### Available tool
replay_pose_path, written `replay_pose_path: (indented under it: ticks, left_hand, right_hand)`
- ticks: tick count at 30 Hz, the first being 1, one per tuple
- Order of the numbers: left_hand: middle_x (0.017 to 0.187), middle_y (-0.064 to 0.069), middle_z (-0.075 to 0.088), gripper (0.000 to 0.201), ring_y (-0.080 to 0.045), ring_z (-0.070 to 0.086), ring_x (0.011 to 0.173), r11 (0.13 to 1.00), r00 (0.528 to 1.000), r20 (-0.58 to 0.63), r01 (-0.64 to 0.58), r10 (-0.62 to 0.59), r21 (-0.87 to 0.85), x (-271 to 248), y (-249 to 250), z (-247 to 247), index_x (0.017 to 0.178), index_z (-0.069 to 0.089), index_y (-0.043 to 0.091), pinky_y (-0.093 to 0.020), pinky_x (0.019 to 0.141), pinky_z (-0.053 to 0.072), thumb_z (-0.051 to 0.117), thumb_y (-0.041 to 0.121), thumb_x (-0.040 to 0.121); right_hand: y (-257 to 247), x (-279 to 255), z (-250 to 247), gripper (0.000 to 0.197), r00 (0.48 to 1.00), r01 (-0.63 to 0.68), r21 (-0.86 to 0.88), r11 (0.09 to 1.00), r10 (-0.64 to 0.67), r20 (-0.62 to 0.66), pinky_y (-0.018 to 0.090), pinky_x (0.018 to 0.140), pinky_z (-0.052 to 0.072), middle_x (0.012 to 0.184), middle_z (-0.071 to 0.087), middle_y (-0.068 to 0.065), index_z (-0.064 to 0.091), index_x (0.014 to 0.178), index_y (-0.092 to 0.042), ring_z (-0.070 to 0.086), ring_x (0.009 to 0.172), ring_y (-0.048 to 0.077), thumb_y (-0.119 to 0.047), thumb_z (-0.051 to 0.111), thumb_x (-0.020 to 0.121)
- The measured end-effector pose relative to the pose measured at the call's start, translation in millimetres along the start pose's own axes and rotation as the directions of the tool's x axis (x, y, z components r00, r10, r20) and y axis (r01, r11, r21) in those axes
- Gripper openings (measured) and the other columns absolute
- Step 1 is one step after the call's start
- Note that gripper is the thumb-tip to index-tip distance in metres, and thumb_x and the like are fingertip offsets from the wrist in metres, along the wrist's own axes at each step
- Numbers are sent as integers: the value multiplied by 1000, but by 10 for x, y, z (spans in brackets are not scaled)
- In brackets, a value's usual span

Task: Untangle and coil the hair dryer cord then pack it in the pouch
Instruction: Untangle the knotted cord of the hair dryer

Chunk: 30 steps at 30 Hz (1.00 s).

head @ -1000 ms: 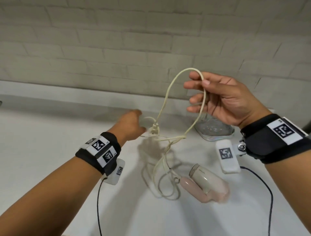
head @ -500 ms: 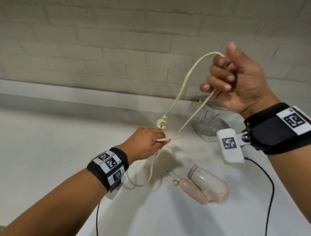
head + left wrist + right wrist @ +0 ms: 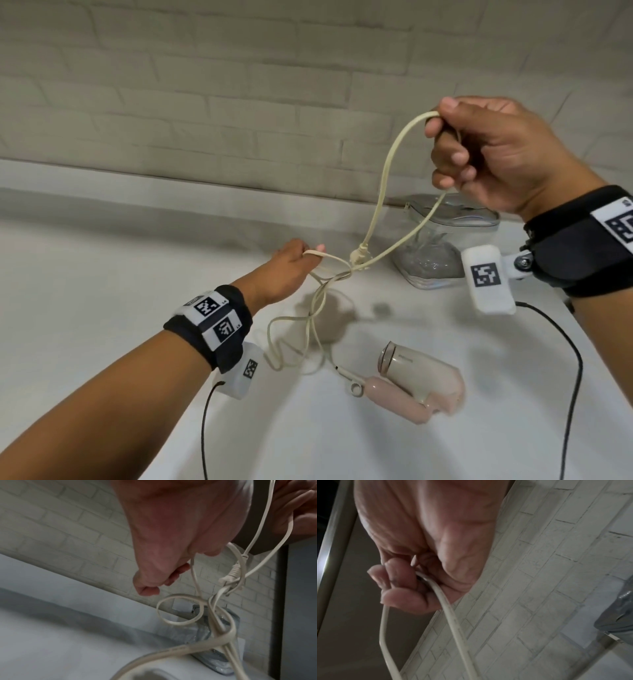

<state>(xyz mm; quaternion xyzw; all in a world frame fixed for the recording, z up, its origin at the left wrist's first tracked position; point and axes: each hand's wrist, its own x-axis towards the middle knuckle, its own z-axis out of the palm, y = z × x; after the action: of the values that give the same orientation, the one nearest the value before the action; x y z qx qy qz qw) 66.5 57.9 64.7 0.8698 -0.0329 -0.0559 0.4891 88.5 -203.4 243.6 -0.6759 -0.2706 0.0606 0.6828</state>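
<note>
While both hands (image 3: 496, 150) pinch cord (image 3: 383, 178), dryer (image 3: 414, 380) lies apart.

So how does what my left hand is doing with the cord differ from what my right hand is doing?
The right hand is raised high, its fingers curled round the top of a big loop of the cord; the left hand sits low near the counter, holding a short bend beside the tangle. The right hand faces the camera, the left shows its back. Both grip the same cord.
</note>
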Motion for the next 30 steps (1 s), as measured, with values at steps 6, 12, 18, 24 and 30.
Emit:
replay_pose_path:
  ticks: [6, 12, 18, 24, 30]
  left_hand:
    - [69, -12, 57, 55, -26, 64, 62, 917, 989, 40, 149, -144, -369, -1, 170, 40, 89, 61, 1, -36, 62, 56, 65, 56, 89]
    - [71, -12, 67, 37, -20, 56, 53, 825, 981, -28, 145, -190, -546, -5, 308, 24, 86, 70, 2, -28, 54, 46, 73, 38, 89]
    - [71, -15, 29, 18, -19, 18, 55, 785, 992, -116, -114, 55, -609, 38, 355, 98, 107, 78, 15, -29, 49, 22, 71, 23, 92]
    - [98, 0, 58, 53, -17, 43, 76, 815, 982, -41, -178, 187, -552, 54, 372, 154, 129, 67, 21, -29, 67, 39, 54, -12, 89]
    - [134, 8, 65, 61, -10, 53, 128, 875, 965, 8, -236, 264, -423, 65, 408, 311, 142, 53, 21, -30, 109, 40, 69, -1, 88]
  right_hand:
    - [21, 28, 11, 32, 1000, -27, -5, 1000, 27, 11, 26, 49, 38, 49, 45, -1, 66, 81, -12, 30, 40, 12, -26, 49, 103]
    - [-10, 49, 24, 32, 998, -54, 18, 998, 53, 45, 23, 45, 35, 48, 43, -2, 65, 80, -13, 29, 39, 10, -26, 47, 103]
    - [-14, 92, 2, 31, 995, -67, 53, 996, 63, 81, 20, 42, 33, 48, 42, -4, 63, 83, -12, 29, 39, 8, -26, 46, 104]
    - [-12, 135, -21, 30, 994, -66, 117, 991, 55, 92, 19, 41, 30, 48, 41, -7, 61, 84, -14, 27, 42, 7, -28, 44, 105]
    - [15, 126, -50, 31, 994, -69, 147, 987, 56, 91, 18, 41, 31, 48, 41, -8, 61, 85, -15, 27, 42, 7, -28, 42, 105]
